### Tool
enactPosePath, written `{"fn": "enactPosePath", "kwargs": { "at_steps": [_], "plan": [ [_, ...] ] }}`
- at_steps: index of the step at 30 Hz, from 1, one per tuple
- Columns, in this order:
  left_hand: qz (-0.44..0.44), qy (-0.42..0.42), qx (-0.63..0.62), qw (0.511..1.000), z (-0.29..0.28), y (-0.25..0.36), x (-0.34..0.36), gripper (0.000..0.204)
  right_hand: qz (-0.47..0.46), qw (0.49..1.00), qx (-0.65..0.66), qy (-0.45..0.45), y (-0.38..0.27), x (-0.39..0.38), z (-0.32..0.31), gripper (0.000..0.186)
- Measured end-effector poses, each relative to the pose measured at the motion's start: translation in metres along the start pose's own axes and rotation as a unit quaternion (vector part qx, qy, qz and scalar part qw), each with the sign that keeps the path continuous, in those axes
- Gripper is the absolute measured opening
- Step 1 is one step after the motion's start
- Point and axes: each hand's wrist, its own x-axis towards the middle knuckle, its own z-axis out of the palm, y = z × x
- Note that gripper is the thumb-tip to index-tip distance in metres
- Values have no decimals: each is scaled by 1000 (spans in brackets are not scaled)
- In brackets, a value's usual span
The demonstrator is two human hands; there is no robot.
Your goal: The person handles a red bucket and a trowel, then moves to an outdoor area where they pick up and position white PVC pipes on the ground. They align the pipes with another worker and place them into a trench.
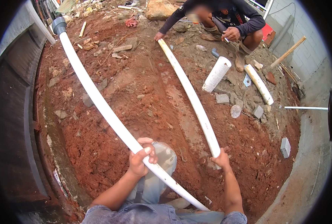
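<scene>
My left hand (pixel 142 156) is wrapped round a long white plastic pipe (pixel 98 99), which slants from my lap up to the far left. A dark grey reducer fitting (pixel 59 25) caps that pipe's far end. In my right hand (pixel 221 159) is the near end of a second white pipe (pixel 190 93), lying lengthwise over the red soil. A co-worker's hand (pixel 159 36) touches the far end of this second pipe. Crouching there, the co-worker (pixel 225 22) holds a small white stick-like thing in the other hand (pixel 231 34).
A short wide white pipe (pixel 217 74) stands tilted at the right, near another short pipe (pixel 259 84) lying down. Grey block pieces (pixel 222 99) and a wooden-handled tool (pixel 288 51) are close by. Dark metal sheeting (pixel 14 112) borders the left; a grey wall (pixel 315 149) the right.
</scene>
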Motion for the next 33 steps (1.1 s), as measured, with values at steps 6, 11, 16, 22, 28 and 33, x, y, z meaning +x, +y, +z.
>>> {"fn": "enactPosePath", "kwargs": {
  "at_steps": [6,11,16,22,28,33],
  "plan": [
    [5,10,15,1000,2,-3,-4,31,-33,996,78,27,-5,-7,-42,64],
    [7,12,34,999,2,-1,-4,30,20,995,82,52,2,-66,-60,65],
    [-1,-21,3,1000,-8,-7,6,38,35,993,81,82,63,-148,-65,65],
    [-38,-99,-62,992,-9,-20,31,77,7,985,101,137,90,-236,-52,65],
    [-7,-81,-31,996,7,-36,57,94,1,982,166,92,60,-271,-43,71],
    [-7,-94,-34,995,19,-26,82,103,-46,969,240,27,21,-253,-67,74]
  ]
}}
